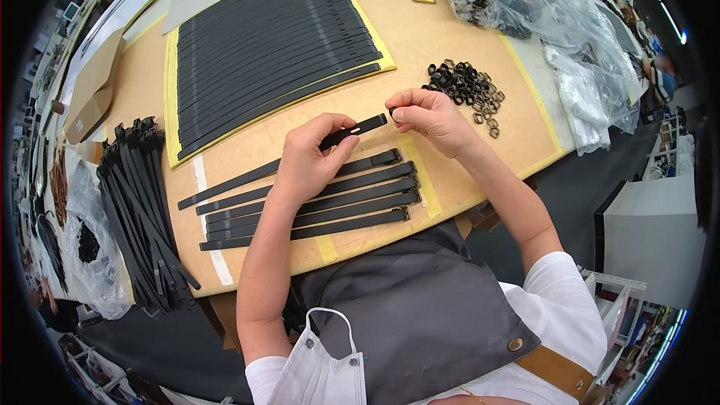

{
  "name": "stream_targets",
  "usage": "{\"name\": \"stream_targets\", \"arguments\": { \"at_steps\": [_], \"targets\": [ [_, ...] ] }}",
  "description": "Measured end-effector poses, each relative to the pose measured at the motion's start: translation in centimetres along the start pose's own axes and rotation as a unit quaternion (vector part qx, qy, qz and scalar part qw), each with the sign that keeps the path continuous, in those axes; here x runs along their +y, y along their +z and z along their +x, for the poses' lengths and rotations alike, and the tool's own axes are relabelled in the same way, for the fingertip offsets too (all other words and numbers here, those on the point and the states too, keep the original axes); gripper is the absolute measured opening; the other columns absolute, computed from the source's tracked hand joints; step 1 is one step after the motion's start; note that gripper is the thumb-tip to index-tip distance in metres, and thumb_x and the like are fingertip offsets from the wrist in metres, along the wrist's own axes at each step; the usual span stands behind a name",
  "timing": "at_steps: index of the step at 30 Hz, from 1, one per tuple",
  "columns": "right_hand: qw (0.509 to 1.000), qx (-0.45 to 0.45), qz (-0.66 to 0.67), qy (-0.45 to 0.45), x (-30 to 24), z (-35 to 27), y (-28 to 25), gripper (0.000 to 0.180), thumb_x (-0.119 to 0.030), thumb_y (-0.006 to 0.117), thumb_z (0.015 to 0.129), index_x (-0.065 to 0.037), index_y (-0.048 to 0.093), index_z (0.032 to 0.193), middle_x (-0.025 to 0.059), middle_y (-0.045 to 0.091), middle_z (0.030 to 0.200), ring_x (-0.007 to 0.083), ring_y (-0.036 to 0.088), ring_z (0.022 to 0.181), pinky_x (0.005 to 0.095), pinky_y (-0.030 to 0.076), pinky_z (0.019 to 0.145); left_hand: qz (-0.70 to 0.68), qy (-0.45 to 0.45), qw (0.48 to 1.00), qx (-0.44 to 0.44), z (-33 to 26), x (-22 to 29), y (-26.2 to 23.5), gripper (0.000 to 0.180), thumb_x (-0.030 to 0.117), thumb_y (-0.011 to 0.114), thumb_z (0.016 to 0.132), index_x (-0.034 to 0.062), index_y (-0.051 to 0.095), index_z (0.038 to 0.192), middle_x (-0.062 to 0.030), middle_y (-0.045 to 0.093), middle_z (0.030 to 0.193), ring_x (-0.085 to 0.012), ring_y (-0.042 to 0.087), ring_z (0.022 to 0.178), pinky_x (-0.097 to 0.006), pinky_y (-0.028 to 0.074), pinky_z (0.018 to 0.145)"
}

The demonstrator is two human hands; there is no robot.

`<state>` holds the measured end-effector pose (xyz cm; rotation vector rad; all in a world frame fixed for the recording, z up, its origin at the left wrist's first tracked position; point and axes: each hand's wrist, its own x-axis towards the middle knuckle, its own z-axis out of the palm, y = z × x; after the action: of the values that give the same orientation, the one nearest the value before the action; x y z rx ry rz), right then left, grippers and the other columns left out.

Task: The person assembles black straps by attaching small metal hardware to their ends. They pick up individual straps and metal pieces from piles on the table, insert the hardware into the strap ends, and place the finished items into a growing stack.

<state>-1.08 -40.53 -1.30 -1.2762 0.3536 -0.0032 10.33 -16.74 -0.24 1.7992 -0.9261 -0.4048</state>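
A black strap [352, 130] lies lifted between the two hands at the middle of the tan worktable [450, 30]. The left hand [311, 157] pinches it along its length, thumb and fingers closed narrowly on the band, so that the free end is held steady and pointed toward the other hand. The right hand [429, 114] meets that end with its fingertips drawn tight together on something small and dark; it looks like a metal loop, though it is too small to tell for sure.

Just below the left fingers, five finished-looking straps [360, 195] lie side by side in a tidy row, their looped ends all turned to the right. Just beyond the right fingertips sits a loose heap of dark metal loops [469, 86], within easy reach. Farther above the left fingers, a large fan of flat straps [270, 45] rests on a yellow board [171, 90]. Well to the left lies a bundle of straps [139, 210].

As for containers, clear plastic bags [555, 7] above the right hand hold more dark hardware; another bag [90, 255] lies at the far left with dark contents.
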Motion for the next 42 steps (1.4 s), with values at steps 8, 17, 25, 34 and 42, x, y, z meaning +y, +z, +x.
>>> {"name": "stream_targets", "arguments": {
  "at_steps": [8, 17, 25, 34, 42],
  "targets": [
    [0.998, -0.026, 0.050, -0.009, 1.3, -0.1, 1.8, 0.027, -0.008, 0.075, 0.096, 0.000, 0.068, 0.121, 0.0039, 0.073, 0.103, 0.0088, 0.069, 0.090, 0.0240, 0.058, 0.085, 0.007, 0.025, 1.000, 0.002, -0.2, -0.2, 0.1, 0.026, 0.007, 0.082, 0.089, -0.0010, 0.073, 0.112, -0.0065, 0.075, 0.092, -0.0112, 0.069, 0.083, -0.026, 0.056, 0.075],
    [0.998, -0.038, 0.045, -0.020, 2.0, -0.2, 3.8, 0.038, -0.013, 0.082, 0.092, 0.000, 0.063, 0.123, 0.0057, 0.073, 0.099, 0.0089, 0.070, 0.086, 0.0222, 0.058, 0.077, 0.035, 0.090, 0.995, 0.002, -0.1, 0.0, 1.4, 0.032, 0.007, 0.083, 0.088, -0.0008, 0.069, 0.115, -0.0103, 0.075, 0.093, -0.0150, 0.072, 0.085, -0.029, 0.058, 0.078],
    [0.979, 0.066, -0.144, -0.125, 0.4, -1.7, -0.6, 0.020, -0.018, 0.071, 0.102, 0.001, 0.072, 0.108, 0.0030, 0.074, 0.092, 0.0081, 0.069, 0.083, 0.0244, 0.056, 0.075, 0.047, 0.024, 0.999, -0.002, -0.5, 0.7, 0.8, 0.023, 0.006, 0.079, 0.087, 0.0002, 0.065, 0.105, -0.0021, 0.067, 0.081, -0.0051, 0.056, 0.067, -0.021, 0.046, 0.059],
    [0.785, 0.213, -0.573, -0.099, -1.9, -3.3, -6.1, 0.013, -0.017, 0.075, 0.091, -0.011, 0.077, 0.102, 0.0053, 0.076, 0.091, 0.0201, 0.074, 0.083, 0.0328, 0.057, 0.076, 0.019, 0.034, 0.999, -0.001, -0.1, 0.1, 1.0, 0.017, 0.002, 0.070, 0.085, 0.0010, 0.060, 0.099, 0.0012, 0.054, 0.074, -0.0042, 0.045, 0.062, -0.022, 0.037, 0.055],
    [0.878, 0.123, -0.447, -0.119, -0.5, -3.6, -3.7, 0.012, -0.012, 0.075, 0.092, -0.005, 0.075, 0.102, 0.0073, 0.071, 0.087, 0.0167, 0.068, 0.074, 0.0318, 0.056, 0.072, 0.021, 0.030, 0.999, -0.001, -0.2, -0.2, 0.8, 0.015, 0.003, 0.070, 0.087, 0.0007, 0.060, 0.098, 0.0009, 0.055, 0.075, -0.0046, 0.047, 0.064, -0.022, 0.038, 0.056]
  ]
}}
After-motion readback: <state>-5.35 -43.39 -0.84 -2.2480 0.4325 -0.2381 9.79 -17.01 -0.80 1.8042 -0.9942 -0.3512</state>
